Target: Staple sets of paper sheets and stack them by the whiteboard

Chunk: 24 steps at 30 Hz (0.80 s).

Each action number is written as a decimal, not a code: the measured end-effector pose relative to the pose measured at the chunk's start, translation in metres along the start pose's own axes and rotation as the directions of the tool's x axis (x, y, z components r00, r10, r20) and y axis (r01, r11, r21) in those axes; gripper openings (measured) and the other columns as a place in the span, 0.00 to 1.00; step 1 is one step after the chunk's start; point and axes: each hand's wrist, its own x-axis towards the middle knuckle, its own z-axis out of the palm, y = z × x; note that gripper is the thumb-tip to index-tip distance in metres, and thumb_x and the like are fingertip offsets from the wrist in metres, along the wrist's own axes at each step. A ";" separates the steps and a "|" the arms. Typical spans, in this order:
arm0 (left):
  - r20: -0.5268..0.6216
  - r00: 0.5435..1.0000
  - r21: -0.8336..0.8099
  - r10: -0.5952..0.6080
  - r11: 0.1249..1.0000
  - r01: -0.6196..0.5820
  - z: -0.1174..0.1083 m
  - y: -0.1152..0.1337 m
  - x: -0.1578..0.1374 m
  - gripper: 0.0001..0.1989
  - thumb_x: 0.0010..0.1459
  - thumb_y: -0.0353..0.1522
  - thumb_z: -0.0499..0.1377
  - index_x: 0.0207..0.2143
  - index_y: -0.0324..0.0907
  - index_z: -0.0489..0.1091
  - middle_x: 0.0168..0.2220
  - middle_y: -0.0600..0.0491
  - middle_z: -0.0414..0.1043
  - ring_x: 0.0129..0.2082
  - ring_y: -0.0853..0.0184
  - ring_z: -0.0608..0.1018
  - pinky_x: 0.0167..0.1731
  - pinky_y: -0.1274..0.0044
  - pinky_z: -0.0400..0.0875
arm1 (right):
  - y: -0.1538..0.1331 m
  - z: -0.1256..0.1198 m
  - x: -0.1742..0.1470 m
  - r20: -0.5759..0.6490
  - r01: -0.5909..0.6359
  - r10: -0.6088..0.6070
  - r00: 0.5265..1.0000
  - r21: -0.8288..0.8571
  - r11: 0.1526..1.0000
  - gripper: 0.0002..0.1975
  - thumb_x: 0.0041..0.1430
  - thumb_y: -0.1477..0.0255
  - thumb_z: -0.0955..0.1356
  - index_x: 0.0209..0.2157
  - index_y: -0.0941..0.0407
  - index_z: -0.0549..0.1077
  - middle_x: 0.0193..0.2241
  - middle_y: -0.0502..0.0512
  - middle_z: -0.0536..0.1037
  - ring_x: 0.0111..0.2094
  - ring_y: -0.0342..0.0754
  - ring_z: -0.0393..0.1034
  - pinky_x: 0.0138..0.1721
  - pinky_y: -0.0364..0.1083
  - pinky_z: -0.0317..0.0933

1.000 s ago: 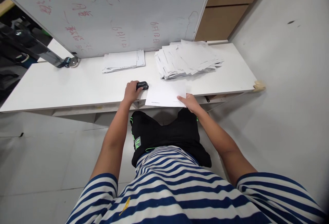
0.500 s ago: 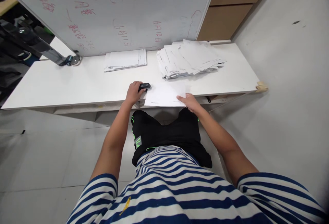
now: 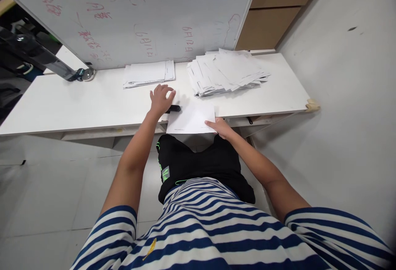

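Pinched at its right edge, a white sheet of paper (image 3: pixel 191 118) is held by my right hand (image 3: pixel 221 127). The sheet juts over the desk's front edge, above my lap; whether it is one sheet or a few I cannot tell. A black stapler (image 3: pixel 175 108) lies on the desk at the sheet's left side, its left part hidden behind my wrist. My left hand (image 3: pixel 161 98) is raised just above and left of the stapler, fingers apart and nothing in them.
On the white desk (image 3: pixel 77 107), a neat stack of papers (image 3: pixel 148 73) stands at the back, left of a large messy paper pile (image 3: pixel 227 72). Behind them rises a whiteboard (image 3: pixel 161 14). A transparent bottle (image 3: pixel 62 69) lies at the left; a wall (image 3: pixel 340 96) bounds the right.
My left hand has let go of the stapler and lifted away from it, fingers spreading. My right hand has drawn the paper left and slightly toward me.
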 end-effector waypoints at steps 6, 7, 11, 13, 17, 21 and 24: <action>-0.005 0.977 0.175 -0.214 0.962 0.211 0.036 -0.009 0.015 0.25 0.60 0.52 0.59 0.49 0.45 0.72 0.67 0.38 0.62 0.74 0.39 0.46 0.67 0.41 0.35 | 0.007 0.006 -0.011 -0.021 0.036 -0.034 0.999 0.109 0.993 0.22 0.50 0.56 0.79 0.39 0.58 0.81 0.38 0.60 0.85 0.36 0.53 0.80 0.42 0.52 0.76; 0.013 0.970 0.262 -0.242 0.937 0.230 0.037 -0.008 0.014 0.26 0.62 0.53 0.56 0.52 0.45 0.71 0.68 0.39 0.60 0.75 0.41 0.45 0.68 0.43 0.37 | 0.011 0.008 -0.013 -0.022 0.051 -0.048 0.999 0.128 0.990 0.24 0.48 0.54 0.79 0.40 0.58 0.81 0.41 0.60 0.85 0.40 0.55 0.81 0.47 0.54 0.75; 0.047 0.967 0.473 -0.250 0.858 0.198 0.037 0.002 0.007 0.28 0.65 0.51 0.50 0.59 0.45 0.67 0.71 0.41 0.55 0.76 0.44 0.43 0.70 0.46 0.39 | 0.025 0.011 -0.017 -0.043 0.064 -0.059 0.997 0.147 0.987 0.33 0.41 0.46 0.79 0.41 0.57 0.82 0.46 0.61 0.84 0.47 0.61 0.80 0.53 0.59 0.72; 0.053 0.976 0.483 -0.212 0.861 0.161 0.039 0.005 0.005 0.28 0.65 0.50 0.52 0.60 0.46 0.67 0.71 0.41 0.56 0.75 0.43 0.43 0.70 0.45 0.38 | 0.030 0.012 -0.018 -0.056 0.064 -0.056 0.997 0.164 0.984 0.33 0.41 0.45 0.79 0.41 0.57 0.82 0.47 0.61 0.84 0.49 0.62 0.79 0.53 0.60 0.72; 0.040 0.984 0.444 -0.171 0.886 0.136 0.046 -0.003 0.006 0.28 0.63 0.50 0.54 0.60 0.46 0.67 0.68 0.40 0.59 0.75 0.40 0.44 0.69 0.44 0.42 | 0.034 0.015 -0.017 -0.081 0.057 -0.041 0.996 0.208 0.977 0.34 0.39 0.46 0.80 0.41 0.57 0.82 0.47 0.61 0.84 0.50 0.63 0.79 0.54 0.59 0.72; 0.001 0.978 0.372 -0.209 0.908 0.194 0.048 -0.014 0.012 0.27 0.61 0.51 0.58 0.54 0.44 0.69 0.62 0.37 0.66 0.73 0.39 0.50 0.66 0.45 0.51 | 0.031 0.018 -0.018 -0.069 0.042 -0.028 0.997 0.200 0.979 0.33 0.40 0.46 0.79 0.39 0.57 0.82 0.45 0.62 0.84 0.49 0.62 0.80 0.54 0.59 0.72; -0.027 0.973 0.248 -0.229 0.941 0.228 0.040 -0.012 0.014 0.21 0.62 0.49 0.59 0.49 0.44 0.71 0.56 0.38 0.72 0.68 0.41 0.61 0.61 0.49 0.61 | 0.025 0.018 -0.019 -0.077 0.056 -0.044 0.996 0.153 0.987 0.31 0.43 0.48 0.79 0.42 0.57 0.81 0.47 0.62 0.84 0.50 0.61 0.80 0.53 0.58 0.72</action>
